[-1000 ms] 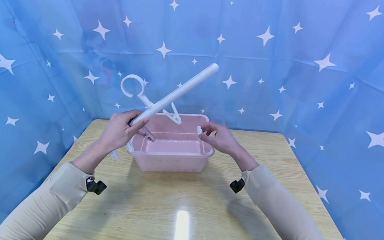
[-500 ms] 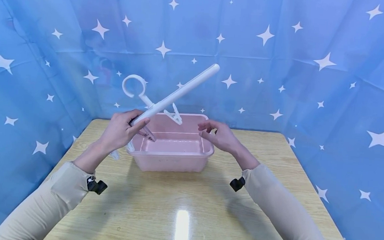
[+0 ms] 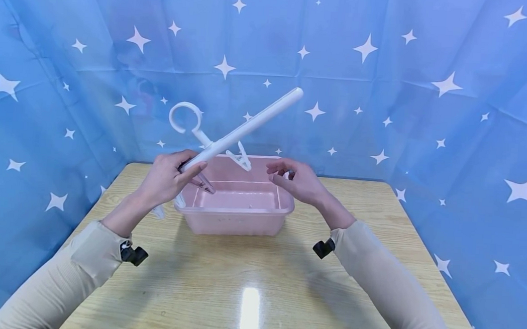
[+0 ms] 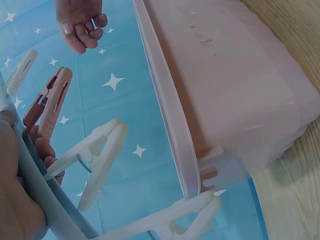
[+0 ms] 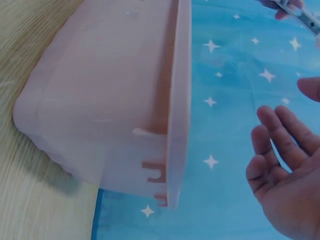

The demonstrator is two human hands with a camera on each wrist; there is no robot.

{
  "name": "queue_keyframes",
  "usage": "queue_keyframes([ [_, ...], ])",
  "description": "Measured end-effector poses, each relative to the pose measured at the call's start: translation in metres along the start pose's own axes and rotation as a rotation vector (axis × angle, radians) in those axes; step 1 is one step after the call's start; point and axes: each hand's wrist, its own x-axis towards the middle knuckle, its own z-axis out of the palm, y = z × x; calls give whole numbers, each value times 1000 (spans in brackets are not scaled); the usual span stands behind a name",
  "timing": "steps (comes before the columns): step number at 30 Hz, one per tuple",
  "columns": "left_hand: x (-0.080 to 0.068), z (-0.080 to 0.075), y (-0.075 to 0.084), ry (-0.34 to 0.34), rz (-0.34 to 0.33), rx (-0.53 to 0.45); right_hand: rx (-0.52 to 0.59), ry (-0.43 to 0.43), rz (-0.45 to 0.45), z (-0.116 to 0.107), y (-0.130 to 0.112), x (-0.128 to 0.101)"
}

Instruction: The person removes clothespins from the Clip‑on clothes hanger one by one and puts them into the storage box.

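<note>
My left hand (image 3: 163, 178) grips a white clip hanger (image 3: 243, 128) by its bar, which slants up to the right above the bin, hook at the upper left. In the left wrist view, white clips (image 4: 102, 160) and a pink clip (image 4: 54, 100) hang from the bar, the pink one beside the left fingers. Over the right end of the pink plastic bin (image 3: 232, 223) hovers my right hand (image 3: 300, 184), its fingers loosely bent with nothing between them. A tiny white speck shows on the bin's floor, too small to identify.
The bin stands on a wood-grain table (image 3: 220, 282) near its far edge. A blue curtain (image 3: 339, 114) with white stars closes in the back and both sides. A bright light reflection lies on the tabletop in front.
A small white piece pinched in my right fingers a second ago is gone from them. The right hand has since shifted slightly left and up. My left hand and the hanger have barely moved.
</note>
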Motion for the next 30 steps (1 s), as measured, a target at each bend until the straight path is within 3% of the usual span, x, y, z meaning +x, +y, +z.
queue_keyframes([
  [18,0,0,2,-6,6,1,35,-6,-99,-1,-25,3],
  [30,0,2,6,-15,10,-7,82,-1,-112,-5,-32,4],
])
